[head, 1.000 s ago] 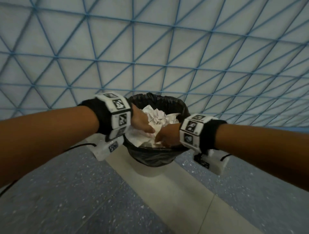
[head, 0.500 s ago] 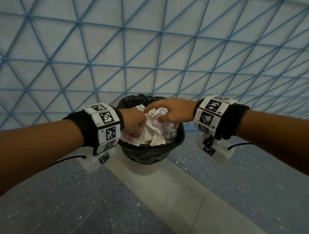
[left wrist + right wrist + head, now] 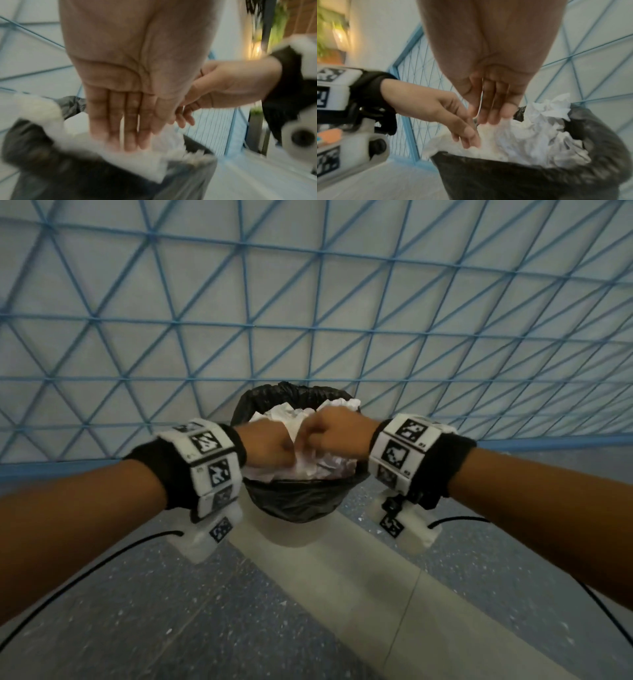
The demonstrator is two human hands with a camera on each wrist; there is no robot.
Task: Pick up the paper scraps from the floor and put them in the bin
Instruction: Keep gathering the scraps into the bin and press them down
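Observation:
A small bin lined with a black bag stands on the floor against the wall, heaped with crumpled white paper scraps that rise above its rim. Both my hands are over the heap, knuckles nearly meeting. My left hand points its straight fingers down onto the paper. My right hand does the same, its fingertips touching the paper at the near side of the bin. Neither hand holds a scrap.
Behind the bin is a pale wall with a blue triangular lattice. The floor is speckled grey with a light stripe leading to the bin. Black cables hang from both wrist units.
The left hand was curled on the paper and the right hand had lifted over the heap. Now both hands sit side by side on the pile with fingers straightened downwards.

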